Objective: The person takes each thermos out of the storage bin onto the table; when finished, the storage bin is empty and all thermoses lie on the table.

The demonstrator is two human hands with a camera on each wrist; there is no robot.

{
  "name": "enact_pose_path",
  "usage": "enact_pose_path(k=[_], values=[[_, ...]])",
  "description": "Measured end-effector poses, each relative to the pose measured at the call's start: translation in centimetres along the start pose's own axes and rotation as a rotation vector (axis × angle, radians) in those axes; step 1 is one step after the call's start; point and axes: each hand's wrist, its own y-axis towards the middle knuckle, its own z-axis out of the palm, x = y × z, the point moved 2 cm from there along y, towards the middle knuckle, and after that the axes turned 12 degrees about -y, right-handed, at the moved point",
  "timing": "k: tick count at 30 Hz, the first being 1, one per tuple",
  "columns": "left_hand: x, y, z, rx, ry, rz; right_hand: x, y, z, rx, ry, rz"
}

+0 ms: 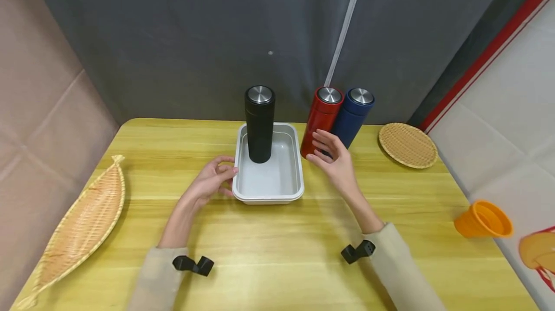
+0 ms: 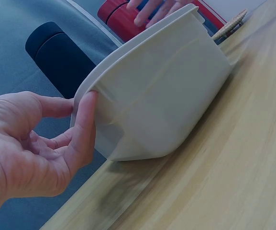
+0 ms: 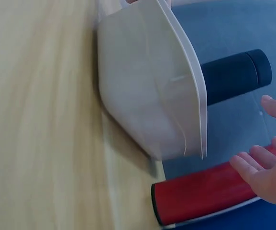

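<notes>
A black tumbler (image 1: 259, 128) with a steel-topped lid stands upright inside a white rectangular plastic container (image 1: 279, 201). At the container's left side, my left hand (image 1: 211, 179) holds the rim with thumb and fingers, as the left wrist view (image 2: 37, 141) also shows. My right hand (image 1: 336, 159) is empty, its fingers spread and slightly bent, in front of a red tumbler (image 1: 321, 118); whether they touch cannot be told. Right beside the red one is a blue tumbler (image 1: 353, 115), partly hidden. In the right wrist view, the red tumbler (image 3: 200, 191) lies behind the fingertips (image 3: 245, 165).
A long leaf-shaped woven basket (image 1: 84, 219) lies on the left of the wooden table (image 1: 269, 263). On the right are a round woven tray (image 1: 407, 145) and an orange cup (image 1: 483, 219) near the edge. A dark curtain (image 1: 195, 50) hangs behind the table.
</notes>
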Motion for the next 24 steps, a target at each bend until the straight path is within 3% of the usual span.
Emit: enact_pose_path(k=[18,24], values=[[0.2,0.2,-0.1,0.013,-0.004,0.016,-0.2,4.3,3.8,0.142,0.011,0.056],[0.3,0.2,0.0,0.014,-0.014,0.02,-0.4,6.3,5.0,0.269,-0.024,0.04]])
